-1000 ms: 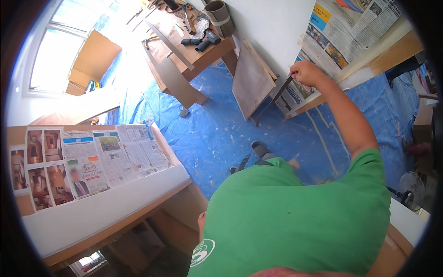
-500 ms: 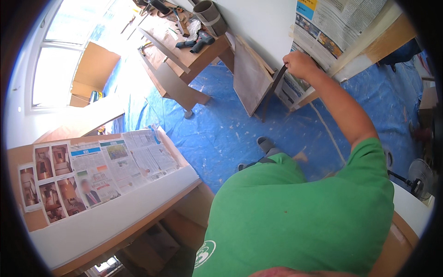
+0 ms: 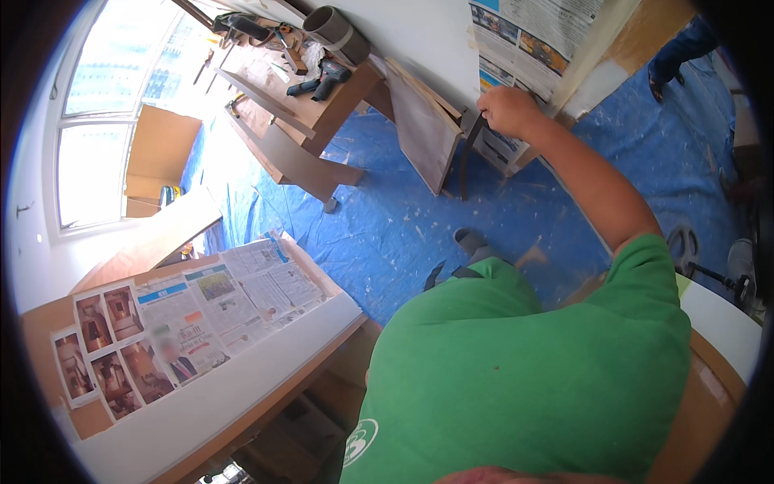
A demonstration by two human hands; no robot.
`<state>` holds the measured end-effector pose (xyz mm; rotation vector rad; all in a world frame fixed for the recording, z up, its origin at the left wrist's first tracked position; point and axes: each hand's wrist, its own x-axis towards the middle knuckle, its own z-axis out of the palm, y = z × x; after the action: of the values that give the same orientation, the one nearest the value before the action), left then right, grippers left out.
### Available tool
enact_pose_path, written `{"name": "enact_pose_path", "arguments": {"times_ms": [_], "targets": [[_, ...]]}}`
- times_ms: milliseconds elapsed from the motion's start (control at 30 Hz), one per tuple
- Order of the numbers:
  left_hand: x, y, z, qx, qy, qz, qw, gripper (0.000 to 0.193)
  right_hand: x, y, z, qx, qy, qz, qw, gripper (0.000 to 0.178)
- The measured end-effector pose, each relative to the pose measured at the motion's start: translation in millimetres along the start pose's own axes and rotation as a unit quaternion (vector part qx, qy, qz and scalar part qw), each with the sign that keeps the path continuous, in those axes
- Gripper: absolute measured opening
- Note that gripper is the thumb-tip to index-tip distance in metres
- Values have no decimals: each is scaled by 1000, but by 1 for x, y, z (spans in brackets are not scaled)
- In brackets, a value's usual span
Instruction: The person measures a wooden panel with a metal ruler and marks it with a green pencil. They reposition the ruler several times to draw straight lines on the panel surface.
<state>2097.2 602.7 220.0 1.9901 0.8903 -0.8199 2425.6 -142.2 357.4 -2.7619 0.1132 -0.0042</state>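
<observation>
My right arm reaches forward, and my right hand (image 3: 508, 111) is closed around the upper end of a thin dark brown strip (image 3: 465, 165). The strip hangs down from my fingers, slightly bent, toward the floor. Just left of it, a flat greyish board (image 3: 415, 129) leans against the white wall. Behind and beside my hand is an upright panel partly covered with newspaper (image 3: 556, 36). My left hand is out of the picture; my green shirt fills the lower middle.
A wooden workbench (image 3: 343, 105) at the back carries a cordless drill (image 3: 330, 78), a grey cylinder (image 3: 337, 36) and hand tools. Blue sheeting (image 3: 379, 234) covers the floor. A newspaper-covered counter (image 3: 266, 343) stands at left. Another person's leg (image 3: 685, 50) shows at far right.
The view has shifted, and my right hand with the strip appears farther left in the picture. Another person's leg and foot have come into sight at the upper right.
</observation>
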Motion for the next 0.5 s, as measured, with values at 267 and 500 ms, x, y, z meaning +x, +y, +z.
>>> {"name": "enact_pose_path", "arguments": {"times_ms": [267, 500], "targets": [[14, 80, 14, 66, -73, 68, 993, 21, -28, -72, -60, 325, -204, -68, 921, 14], [-76, 330, 72, 135, -132, 404, 895, 72, -53, -173, -48, 464, -231, -280, 808, 11]]}}
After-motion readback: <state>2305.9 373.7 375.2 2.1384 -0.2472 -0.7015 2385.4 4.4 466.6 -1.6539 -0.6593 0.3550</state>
